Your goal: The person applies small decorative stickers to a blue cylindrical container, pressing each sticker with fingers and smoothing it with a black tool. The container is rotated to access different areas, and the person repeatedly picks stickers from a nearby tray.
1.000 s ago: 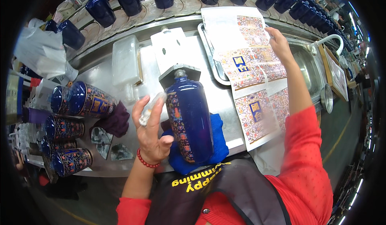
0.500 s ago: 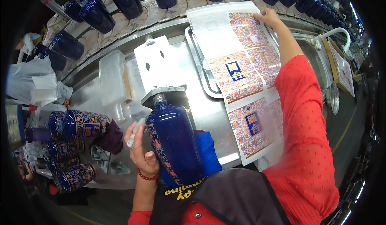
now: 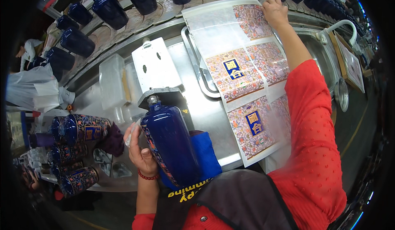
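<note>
R arm [image 3: 314, 123] stretched fwd, R hand [image 3: 275, 12] w/ fingers bent; L hand [image 3: 142, 156] closer in, thumb apart from fingers.

Your sheet [image 3: 197, 36] carries gold characters on two dark-blue panels [image 3: 255, 123]. Your apron [image 3: 251, 195] has yellow lettering, upside down to the camera, partly out of view. Flowered bottle [image 3: 79, 127], your left: gold characters on blue, tiny, sideways.
</note>
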The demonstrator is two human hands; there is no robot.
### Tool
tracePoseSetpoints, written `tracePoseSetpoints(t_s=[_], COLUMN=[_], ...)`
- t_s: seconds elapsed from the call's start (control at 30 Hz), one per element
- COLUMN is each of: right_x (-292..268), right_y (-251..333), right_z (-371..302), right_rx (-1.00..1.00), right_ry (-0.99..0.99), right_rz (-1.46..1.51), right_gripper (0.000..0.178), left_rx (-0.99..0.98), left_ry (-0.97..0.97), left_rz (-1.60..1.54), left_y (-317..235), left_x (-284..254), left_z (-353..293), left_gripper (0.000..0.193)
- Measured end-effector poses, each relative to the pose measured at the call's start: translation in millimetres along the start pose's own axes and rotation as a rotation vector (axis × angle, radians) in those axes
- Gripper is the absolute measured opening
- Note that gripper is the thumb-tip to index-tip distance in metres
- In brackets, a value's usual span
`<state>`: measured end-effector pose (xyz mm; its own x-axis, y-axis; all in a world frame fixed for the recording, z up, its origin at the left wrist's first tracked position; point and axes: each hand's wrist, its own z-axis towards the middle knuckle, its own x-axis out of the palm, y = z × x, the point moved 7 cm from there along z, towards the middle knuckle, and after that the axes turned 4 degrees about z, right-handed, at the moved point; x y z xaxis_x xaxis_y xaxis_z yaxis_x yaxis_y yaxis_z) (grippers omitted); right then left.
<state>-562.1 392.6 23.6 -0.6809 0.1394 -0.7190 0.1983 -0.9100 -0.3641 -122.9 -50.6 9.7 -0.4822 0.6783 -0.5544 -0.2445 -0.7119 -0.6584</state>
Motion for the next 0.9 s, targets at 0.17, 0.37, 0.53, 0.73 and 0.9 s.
tracePoseSetpoints(t_s=[0.17,0.37,0.53,0.73,0.9], right_x=[-26,13,63,81,49], right_y=[-43,-202,-254,-243,-262], right_z=[-5,-83,-224,-300,-272], right_rx=[0.038,0.799,1.005,0.876,0.918], right_ry=[-0.138,0.200,0.642,0.874,0.672], right_rz=[0.345,0.862,0.460,0.106,0.064], right_gripper=[0.018,0.034,0.040,0.047,0.043], left_rx=[0.001,0.003,-0.014,-0.051,-0.015], left_ry=[-0.014,-0.044,-0.031,-0.022,-0.029], left_rz=[-0.014,0.020,-0.009,-0.012,0.021], left_y=[3,11,19,19,3], left_x=[1,0,1,1,0], left_z=[-2,-6,-9,-9,-3], left_gripper=[0.071,0.068,0.066,0.061,0.061])
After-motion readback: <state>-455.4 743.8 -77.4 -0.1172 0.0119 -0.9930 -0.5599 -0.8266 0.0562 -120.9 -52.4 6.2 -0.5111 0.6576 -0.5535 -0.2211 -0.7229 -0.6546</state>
